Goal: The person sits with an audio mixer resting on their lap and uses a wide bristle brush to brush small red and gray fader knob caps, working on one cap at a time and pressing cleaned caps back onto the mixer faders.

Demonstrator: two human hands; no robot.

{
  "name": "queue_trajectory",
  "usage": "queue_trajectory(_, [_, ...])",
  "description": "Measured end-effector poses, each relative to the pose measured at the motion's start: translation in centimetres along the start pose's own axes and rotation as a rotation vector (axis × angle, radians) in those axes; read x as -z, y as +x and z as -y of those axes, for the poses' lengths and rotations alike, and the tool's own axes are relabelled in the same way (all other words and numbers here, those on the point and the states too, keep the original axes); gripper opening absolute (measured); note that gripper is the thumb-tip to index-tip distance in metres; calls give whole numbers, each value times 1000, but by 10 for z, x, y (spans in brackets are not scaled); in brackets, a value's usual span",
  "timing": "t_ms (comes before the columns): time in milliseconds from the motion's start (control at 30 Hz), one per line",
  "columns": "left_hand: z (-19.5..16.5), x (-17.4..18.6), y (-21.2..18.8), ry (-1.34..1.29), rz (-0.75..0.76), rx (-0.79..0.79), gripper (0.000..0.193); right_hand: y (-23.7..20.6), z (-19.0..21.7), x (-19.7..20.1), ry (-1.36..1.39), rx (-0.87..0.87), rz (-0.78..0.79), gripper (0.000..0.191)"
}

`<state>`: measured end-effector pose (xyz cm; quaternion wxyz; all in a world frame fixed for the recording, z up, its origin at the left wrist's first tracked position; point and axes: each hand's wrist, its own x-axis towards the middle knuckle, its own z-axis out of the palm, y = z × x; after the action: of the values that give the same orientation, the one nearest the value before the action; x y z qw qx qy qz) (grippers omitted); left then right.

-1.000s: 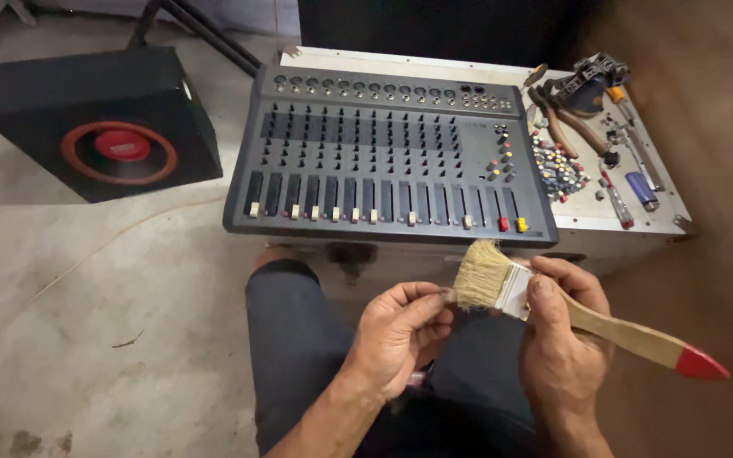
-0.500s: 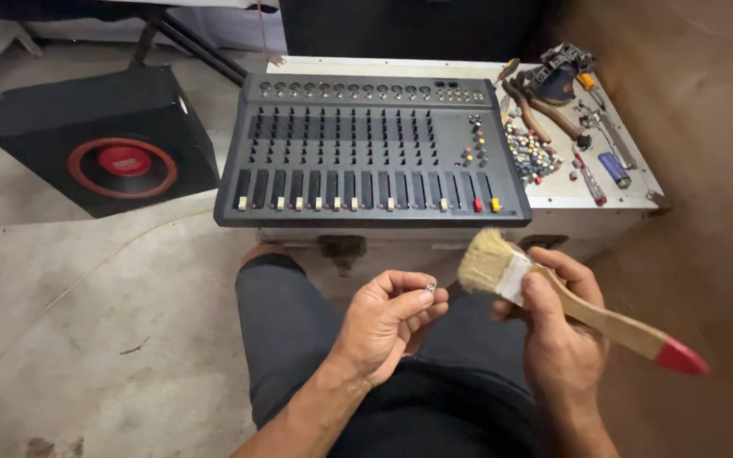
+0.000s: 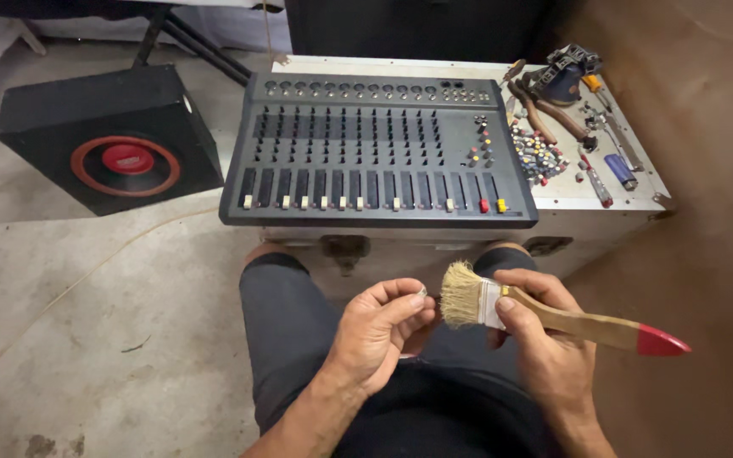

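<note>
- Both hands sit low over the person's lap, close together but not touching.
- Right hand (image 3: 536,326) is closed around a paintbrush (image 3: 545,312), thumb pressed on the metal band, fingers wrapped under the wooden handle.
- Brush lies roughly level: pale bristles point left toward the other hand, and the red-tipped handle end sticks out to the right.
- Left hand (image 3: 379,331) is curled, with thumb and forefinger pinched on a tiny pale object (image 3: 422,292) just beside the bristles; what that piece is cannot be told.
- Dark shorts (image 3: 299,339) cover the thighs beneath both hands.
- Ahead, a grey audio mixer (image 3: 379,148) with rows of knobs and sliders lies flat on a pale metal-edged case (image 3: 629,199).
- To the right of the mixer, on the case top, lie a heap of small coloured knob caps (image 3: 536,157), pliers (image 3: 536,110), screwdrivers and a blue lighter (image 3: 621,171).
- On the concrete floor (image 3: 86,322) at left stands a black speaker box (image 3: 108,140) with a red-ringed cone, well apart from the hands.
</note>
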<state>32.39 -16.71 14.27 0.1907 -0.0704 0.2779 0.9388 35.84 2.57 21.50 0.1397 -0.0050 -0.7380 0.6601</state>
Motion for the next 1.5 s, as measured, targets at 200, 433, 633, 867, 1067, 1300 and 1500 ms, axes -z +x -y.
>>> queue_trajectory(200, [-5, 6, -1, -54, 8, -17, 16, -3, -8, -8, 18, -18, 24, 26])
queue_trajectory(433, [-3, 13, -7, -79, 3, 19, 16, -6, -11, -15, 175, -45, 34, 31])
queue_trajectory(633, [5, 14, -7, -188, 113, 17, 24, -3, -13, -18, 500, -132, -79, 36])
queue_trajectory(867, [33, 7, -5, -254, -67, 77, 21, -22, -18, -45, 297, -62, 24, 33])
queue_trajectory(1067, [49, 24, -33, 28, 1, 16, 18, -48, -39, -42, 236, 44, 400, 30])
queue_trajectory(1300, [35, 58, -67, 183, -13, 393, 25, -73, -63, -31, 316, -519, 394, 32])
queue_trajectory(1500, [18, 66, -67, 96, 26, 515, 29, -61, -65, -28, 325, -449, 195, 38])
